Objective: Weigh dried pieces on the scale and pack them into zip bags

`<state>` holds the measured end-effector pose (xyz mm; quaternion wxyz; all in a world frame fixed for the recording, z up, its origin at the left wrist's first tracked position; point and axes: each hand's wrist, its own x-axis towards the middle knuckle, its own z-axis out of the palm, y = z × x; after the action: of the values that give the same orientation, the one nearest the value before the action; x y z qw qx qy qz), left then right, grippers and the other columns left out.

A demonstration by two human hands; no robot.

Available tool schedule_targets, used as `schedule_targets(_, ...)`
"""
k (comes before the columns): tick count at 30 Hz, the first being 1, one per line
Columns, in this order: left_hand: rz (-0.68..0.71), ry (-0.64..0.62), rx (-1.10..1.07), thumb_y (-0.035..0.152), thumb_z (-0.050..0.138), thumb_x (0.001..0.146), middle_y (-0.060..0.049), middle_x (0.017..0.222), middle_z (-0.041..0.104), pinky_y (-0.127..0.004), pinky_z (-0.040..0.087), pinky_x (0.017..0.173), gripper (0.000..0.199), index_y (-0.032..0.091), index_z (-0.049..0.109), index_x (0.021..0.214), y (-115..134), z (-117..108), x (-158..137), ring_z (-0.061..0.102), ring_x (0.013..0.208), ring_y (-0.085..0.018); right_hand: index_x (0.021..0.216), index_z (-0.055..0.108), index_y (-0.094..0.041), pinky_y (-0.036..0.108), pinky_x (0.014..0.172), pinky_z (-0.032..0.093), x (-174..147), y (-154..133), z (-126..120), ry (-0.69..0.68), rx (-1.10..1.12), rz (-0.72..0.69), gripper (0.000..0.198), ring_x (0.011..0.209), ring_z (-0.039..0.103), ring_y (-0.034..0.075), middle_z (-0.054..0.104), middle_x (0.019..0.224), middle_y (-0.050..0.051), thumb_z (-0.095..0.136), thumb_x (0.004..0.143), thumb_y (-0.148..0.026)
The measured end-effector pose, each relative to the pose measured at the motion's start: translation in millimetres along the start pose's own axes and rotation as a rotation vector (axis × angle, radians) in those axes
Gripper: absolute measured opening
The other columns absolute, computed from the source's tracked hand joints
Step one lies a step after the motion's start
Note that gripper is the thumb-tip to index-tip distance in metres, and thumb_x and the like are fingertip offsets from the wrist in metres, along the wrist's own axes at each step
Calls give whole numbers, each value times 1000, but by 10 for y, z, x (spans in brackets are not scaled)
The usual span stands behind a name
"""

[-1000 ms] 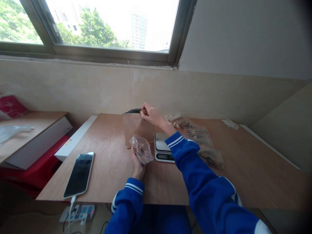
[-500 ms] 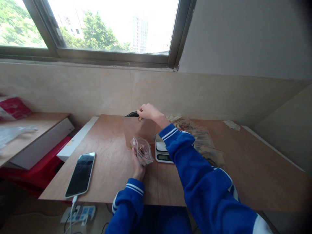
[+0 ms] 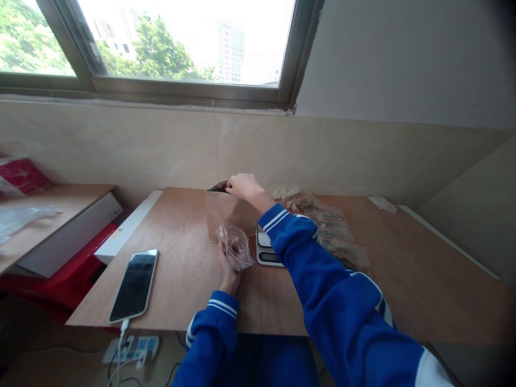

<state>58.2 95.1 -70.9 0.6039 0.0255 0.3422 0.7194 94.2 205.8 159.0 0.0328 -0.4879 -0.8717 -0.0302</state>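
Note:
My left hand [image 3: 228,271] is closed around the lower part of a clear zip bag [image 3: 235,247] with a red seal line and small brownish pieces inside. The zip bag is tilted in front of a brown paper bag [image 3: 221,212] that stands upright with its mouth open. Over the paper bag's rim, my right hand [image 3: 244,185] bends down with curled fingers. Its fingertips dip behind the rim, so what they hold is hidden. A white kitchen scale [image 3: 268,258] with a dark display sits partly under my right sleeve.
Several clear zip bags [image 3: 332,228] with dried pieces lie right of the scale. A phone [image 3: 135,285] with a charging cable rests on the left of the table. A crumpled whitish item [image 3: 382,204] is near the wall. Left stands another table [image 3: 86,194].
My right hand has lowered slightly at the paper bag's mouth. A small brown piece seen under its fingers earlier is now out of sight. My left hand stays with the zip bag.

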Motion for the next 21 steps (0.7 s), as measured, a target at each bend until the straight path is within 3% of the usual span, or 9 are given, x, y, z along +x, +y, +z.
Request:
schedule_targets(3, -20, -7, -11, 56, 44, 87, -8, 75, 68, -28, 51, 58, 51, 14, 71, 100, -16, -32, 18, 64, 61, -17, 97, 73, -15, 32, 77, 48, -8, -28, -33, -45, -7, -21, 31, 99, 67, 29, 71, 105, 18, 54, 89, -39)
schedule_targets(6, 4, -19, -33, 54, 49, 85, -10, 83, 69, -29, 52, 60, 49, 15, 69, 106, -25, -55, 32, 64, 64, -17, 96, 73, -15, 33, 76, 47, -107, 5, -80, 9, 80, -98, 34, 95, 67, 28, 71, 104, 16, 48, 93, -38)
schedule_targets(8, 6, -25, -34, 54, 49, 85, -10, 85, 70, -28, 51, 58, 48, 15, 68, 107, -26, -58, 33, 63, 62, -17, 99, 70, -17, 31, 80, 46, -273, 30, -110, 140, 210, -153, 31, 97, 65, 25, 70, 105, 13, 45, 95, -33)
schedule_targets(11, 9, -24, -11, 54, 47, 86, -10, 85, 69, -27, 50, 56, 48, 16, 68, 106, -15, -26, 12, 63, 61, -16, 102, 65, -17, 28, 87, 43, -654, 20, -101, 443, 475, -181, 26, 102, 60, 20, 66, 109, 9, 40, 95, -20)
schedule_targets(13, 41, -11, -5, 51, 46, 87, -10, 86, 70, -28, 51, 60, 46, 15, 69, 105, -1, 17, -11, 65, 66, -17, 98, 64, -17, 26, 83, 44, -917, -18, -16, 492, 639, -201, 28, 94, 60, 16, 65, 103, 6, 37, 92, -11)
schedule_targets(15, 106, -3, -36, 45, 45, 89, -8, 89, 71, -28, 53, 68, 40, 16, 69, 104, 10, 59, -33, 67, 77, -19, 91, 64, -17, 23, 75, 45, -1107, -66, 147, 297, 725, -245, 27, 82, 60, 14, 66, 91, 3, 38, 88, -6)
schedule_targets(18, 165, -8, -90, 40, 45, 90, -6, 92, 72, -28, 53, 77, 37, 16, 69, 104, 17, 87, -49, 68, 87, -19, 83, 66, -14, 23, 69, 44, -1189, -132, 481, -65, 661, -248, 26, 77, 62, 15, 69, 87, 6, 43, 84, -2)
schedule_targets(21, 161, -46, -89, 43, 48, 89, -8, 91, 72, -30, 52, 82, 40, 12, 69, 103, 10, 68, -45, 68, 91, -21, 84, 68, -11, 26, 73, 45, -1111, -179, 782, -156, 529, -261, 21, 81, 63, 19, 70, 91, 12, 48, 85, -4)
